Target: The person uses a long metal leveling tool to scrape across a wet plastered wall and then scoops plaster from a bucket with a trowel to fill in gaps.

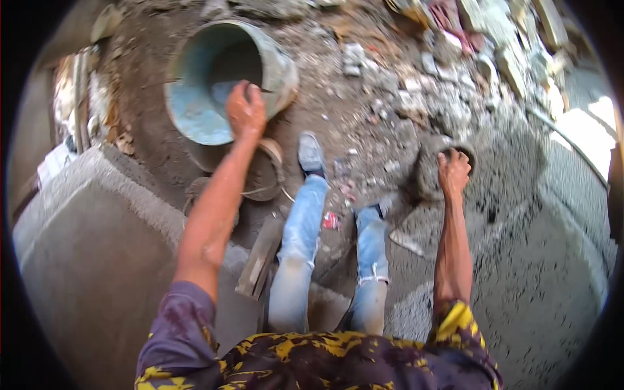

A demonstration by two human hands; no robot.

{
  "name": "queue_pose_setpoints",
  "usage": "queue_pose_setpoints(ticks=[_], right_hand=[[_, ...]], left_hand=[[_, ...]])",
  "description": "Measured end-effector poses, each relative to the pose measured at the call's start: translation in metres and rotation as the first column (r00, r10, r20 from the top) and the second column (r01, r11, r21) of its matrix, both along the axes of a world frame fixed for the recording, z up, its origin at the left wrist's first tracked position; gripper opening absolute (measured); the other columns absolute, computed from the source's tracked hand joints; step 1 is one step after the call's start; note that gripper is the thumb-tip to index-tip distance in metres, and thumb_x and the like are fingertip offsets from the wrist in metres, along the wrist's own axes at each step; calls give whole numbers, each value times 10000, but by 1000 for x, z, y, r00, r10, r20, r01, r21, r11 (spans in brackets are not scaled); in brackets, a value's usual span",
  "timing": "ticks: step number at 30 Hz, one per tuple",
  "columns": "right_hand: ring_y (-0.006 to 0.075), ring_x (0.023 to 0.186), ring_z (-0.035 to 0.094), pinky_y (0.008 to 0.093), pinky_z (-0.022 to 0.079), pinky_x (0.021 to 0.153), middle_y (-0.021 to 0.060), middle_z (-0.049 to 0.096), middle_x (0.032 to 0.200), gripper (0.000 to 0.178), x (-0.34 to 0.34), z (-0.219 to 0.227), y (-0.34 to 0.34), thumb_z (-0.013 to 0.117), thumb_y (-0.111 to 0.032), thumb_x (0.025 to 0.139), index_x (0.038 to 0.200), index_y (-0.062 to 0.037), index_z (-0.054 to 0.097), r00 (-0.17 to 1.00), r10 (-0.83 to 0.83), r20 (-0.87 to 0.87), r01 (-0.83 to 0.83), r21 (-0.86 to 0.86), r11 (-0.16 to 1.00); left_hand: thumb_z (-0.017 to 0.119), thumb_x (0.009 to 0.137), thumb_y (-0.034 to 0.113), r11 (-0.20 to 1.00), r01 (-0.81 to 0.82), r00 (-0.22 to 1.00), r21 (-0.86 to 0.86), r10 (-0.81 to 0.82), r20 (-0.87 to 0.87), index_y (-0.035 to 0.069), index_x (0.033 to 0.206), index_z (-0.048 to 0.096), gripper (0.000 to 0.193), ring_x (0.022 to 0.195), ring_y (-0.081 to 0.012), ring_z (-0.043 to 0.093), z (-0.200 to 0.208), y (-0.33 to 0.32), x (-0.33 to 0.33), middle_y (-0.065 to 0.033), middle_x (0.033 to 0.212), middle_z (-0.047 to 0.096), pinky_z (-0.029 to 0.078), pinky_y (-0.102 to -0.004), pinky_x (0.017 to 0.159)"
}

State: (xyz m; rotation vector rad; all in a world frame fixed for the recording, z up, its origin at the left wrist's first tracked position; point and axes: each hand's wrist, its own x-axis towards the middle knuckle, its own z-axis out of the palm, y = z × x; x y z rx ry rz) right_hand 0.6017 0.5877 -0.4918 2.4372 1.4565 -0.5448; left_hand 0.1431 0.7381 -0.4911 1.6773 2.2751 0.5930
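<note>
My left hand (246, 112) is over the mouth of a large pale-blue drum (195, 123). Its fingers are loosely bent and a little apart, and no held thing shows in them. A pale patch appears inside the drum beside the fingertips; what it is cannot be made out. Off to the right, my right hand (454, 170) has its fingers bent over the rim of a mortar-crusted bucket (429, 168). The bucket seems tipped, its dark opening facing right, against wet grey mortar (504, 172). Part of that opening is hidden behind the hand.
Below the drum sits a smaller bucket (265, 179) with a thin handle. A wooden plank (259, 257) lies beside my left leg. Broken rubble (390, 84) covers the ground ahead. Rough cement surfaces rise at left (97, 260) and right (520, 292).
</note>
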Motion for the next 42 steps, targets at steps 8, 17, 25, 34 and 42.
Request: queue_pose_setpoints(ticks=[8, 17, 25, 34, 42], right_hand=[[297, 784, 625, 374, 511, 667, 178, 613, 915, 325, -366, 154, 200, 568, -58, 812, 1137, -57, 555, 324, 593, -737, -138, 583, 800], [305, 816, 663, 393, 530, 701, 240, 630, 968, 611, -607, -104, 261, 766, -431, 652, 1009, 37, 599, 631, 33, -775, -280, -188, 942], [191, 500, 524, 329, 433, 456, 66, 544, 573, 429, -630, -129, 231, 746, -406, 706, 624, -18, 585, 519, -558, -647, 70, -619, 782], [400, 904, 573, 464, 479, 747, 240, 561, 975, 573, -584, 1, 241, 747, -228, 641, 1100, -31, 465, 761, 195, -618, -63, 230, 971], [381, 977, 474, 439, 433, 819, 199, 457, 1010, 616, -419, 158, 163, 731, -161, 645, 1158, -18, 422, 696, 465, -547, -121, 549, 827]], left_hand=[[558, 795, 119, 988, 65, 938, 141, -13, -348, 13, 1033, 593, 263, 976, -359, 560, 60, -25, -163, -201, 1033, 599, 438, -419, 873], [533, 756, 29, 999, -23, 999, 24, 22, 34, 31, 974, 613, 233, 1009, -326, 571, 25, -8, -202, -139, 1023, 622, 455, -403, 886], [558, 732, 30, 999, -49, 999, -8, 49, 17, 44, 960, 619, 236, 1013, -304, 572, 30, -21, -249, -110, 1022, 626, 460, -397, 881], [558, 745, 42, 998, -41, 998, 47, 43, -50, 46, 940, 627, 207, 967, -302, 591, 29, -17, -229, -124, 986, 629, 474, -393, 848], [528, 795, 116, 990, -101, 993, -98, 95, -67, 92, 1018, 612, 239, 960, -304, 584, 13, -33, -186, -119, 1005, 625, 469, -401, 823]])
